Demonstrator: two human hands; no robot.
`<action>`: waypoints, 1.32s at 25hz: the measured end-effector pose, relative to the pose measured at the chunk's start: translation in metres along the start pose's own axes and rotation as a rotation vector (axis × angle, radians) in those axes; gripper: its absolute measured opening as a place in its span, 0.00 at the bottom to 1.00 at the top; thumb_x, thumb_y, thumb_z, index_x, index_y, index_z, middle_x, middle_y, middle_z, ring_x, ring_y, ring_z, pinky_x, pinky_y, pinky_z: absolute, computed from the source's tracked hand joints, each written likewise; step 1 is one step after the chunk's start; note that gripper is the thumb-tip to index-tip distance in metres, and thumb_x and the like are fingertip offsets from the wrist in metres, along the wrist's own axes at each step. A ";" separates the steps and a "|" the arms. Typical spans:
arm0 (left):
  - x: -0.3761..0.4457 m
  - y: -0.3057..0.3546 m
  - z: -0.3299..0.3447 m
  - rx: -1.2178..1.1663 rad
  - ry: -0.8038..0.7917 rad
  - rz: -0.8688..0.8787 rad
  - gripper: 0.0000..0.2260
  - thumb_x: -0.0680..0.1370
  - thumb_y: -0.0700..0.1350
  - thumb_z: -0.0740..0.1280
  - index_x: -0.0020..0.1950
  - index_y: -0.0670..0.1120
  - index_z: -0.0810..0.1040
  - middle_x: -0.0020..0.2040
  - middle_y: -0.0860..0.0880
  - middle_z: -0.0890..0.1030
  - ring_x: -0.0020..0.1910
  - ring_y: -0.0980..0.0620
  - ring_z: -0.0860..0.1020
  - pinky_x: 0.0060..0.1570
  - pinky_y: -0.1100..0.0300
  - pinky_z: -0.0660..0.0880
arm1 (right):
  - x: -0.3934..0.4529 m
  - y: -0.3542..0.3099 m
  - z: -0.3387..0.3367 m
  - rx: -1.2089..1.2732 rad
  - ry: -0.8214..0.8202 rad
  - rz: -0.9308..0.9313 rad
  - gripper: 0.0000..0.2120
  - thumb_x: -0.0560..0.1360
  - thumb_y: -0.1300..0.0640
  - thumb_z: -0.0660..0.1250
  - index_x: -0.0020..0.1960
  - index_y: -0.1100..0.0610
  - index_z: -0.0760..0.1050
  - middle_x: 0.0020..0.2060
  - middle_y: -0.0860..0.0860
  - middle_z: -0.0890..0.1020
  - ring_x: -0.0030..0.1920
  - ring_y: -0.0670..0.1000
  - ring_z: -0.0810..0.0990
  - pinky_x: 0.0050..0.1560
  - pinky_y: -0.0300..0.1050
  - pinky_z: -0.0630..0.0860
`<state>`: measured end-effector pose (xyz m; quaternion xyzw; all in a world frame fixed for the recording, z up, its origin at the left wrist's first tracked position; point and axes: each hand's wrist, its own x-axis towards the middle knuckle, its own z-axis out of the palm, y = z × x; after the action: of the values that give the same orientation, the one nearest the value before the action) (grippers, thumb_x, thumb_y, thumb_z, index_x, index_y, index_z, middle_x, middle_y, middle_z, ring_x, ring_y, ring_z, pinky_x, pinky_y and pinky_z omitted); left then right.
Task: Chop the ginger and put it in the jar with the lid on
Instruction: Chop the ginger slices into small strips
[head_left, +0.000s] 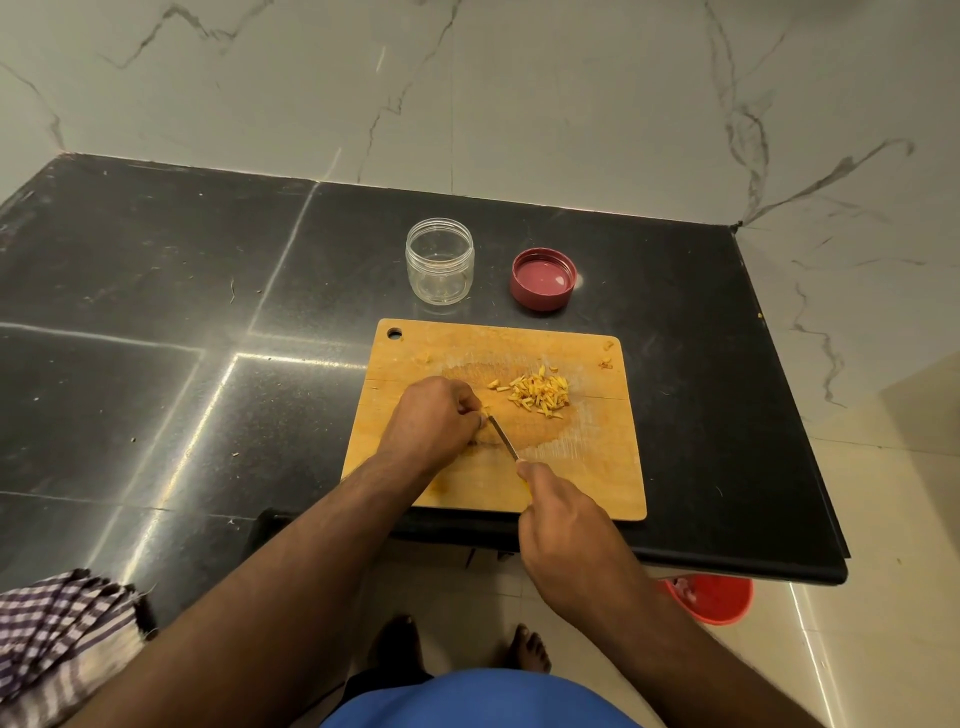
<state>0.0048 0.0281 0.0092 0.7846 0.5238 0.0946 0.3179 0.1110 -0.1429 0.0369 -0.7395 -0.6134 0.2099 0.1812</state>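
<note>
Wooden chopping board (582, 467) lies at centre frame on a black stone worktop (156, 291), its near edge close to the worktop's front edge.

Left hand (431, 415) rests knuckles-up on the board's left half, fingers curled under and pinching a small piece of ginger (487, 410) at the fingertips; most of the piece is hidden by the hand.

Right hand (566, 525), lower centre-right, grips a knife handle; fingers wrapped round it, handle itself mostly hidden. Knife blade (503, 437) runs up and left from that hand, tip meeting the ginger just beside the left fingertips.

Pile of chopped ginger (540, 393) sits on the board, right of the left hand and apart from it. A few stray bits near the board's upper right corner.

Clear jar (440, 261) stands upright and uncovered on the worktop above the board. Its red lid (543, 278) lies just right of it, inner side up, not touching.

Checked cloth (57, 639) at lower left. Red bucket (714, 597) on the floor, lower right, partly under the worktop.
</note>
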 end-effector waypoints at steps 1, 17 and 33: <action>0.000 0.000 0.000 0.000 -0.003 0.000 0.08 0.77 0.45 0.71 0.55 0.49 0.85 0.50 0.53 0.84 0.47 0.56 0.79 0.44 0.62 0.77 | -0.003 0.001 -0.002 -0.041 0.028 -0.025 0.18 0.80 0.61 0.53 0.69 0.58 0.67 0.54 0.56 0.78 0.48 0.54 0.78 0.47 0.48 0.77; -0.002 -0.002 0.001 -0.028 -0.009 -0.031 0.09 0.78 0.45 0.71 0.57 0.50 0.83 0.50 0.53 0.84 0.46 0.57 0.78 0.36 0.67 0.69 | 0.024 0.001 0.000 0.070 0.033 0.059 0.19 0.81 0.58 0.54 0.71 0.51 0.64 0.52 0.52 0.79 0.44 0.47 0.78 0.41 0.41 0.74; -0.005 -0.002 0.001 -0.045 0.026 -0.025 0.09 0.77 0.45 0.72 0.57 0.49 0.84 0.49 0.53 0.83 0.44 0.59 0.76 0.34 0.70 0.66 | 0.014 0.004 -0.012 0.233 0.017 0.084 0.18 0.82 0.58 0.56 0.72 0.50 0.66 0.50 0.49 0.79 0.37 0.40 0.72 0.34 0.30 0.64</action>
<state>0.0015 0.0244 0.0083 0.7694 0.5352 0.1127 0.3299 0.1231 -0.1300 0.0440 -0.7403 -0.5517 0.2807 0.2623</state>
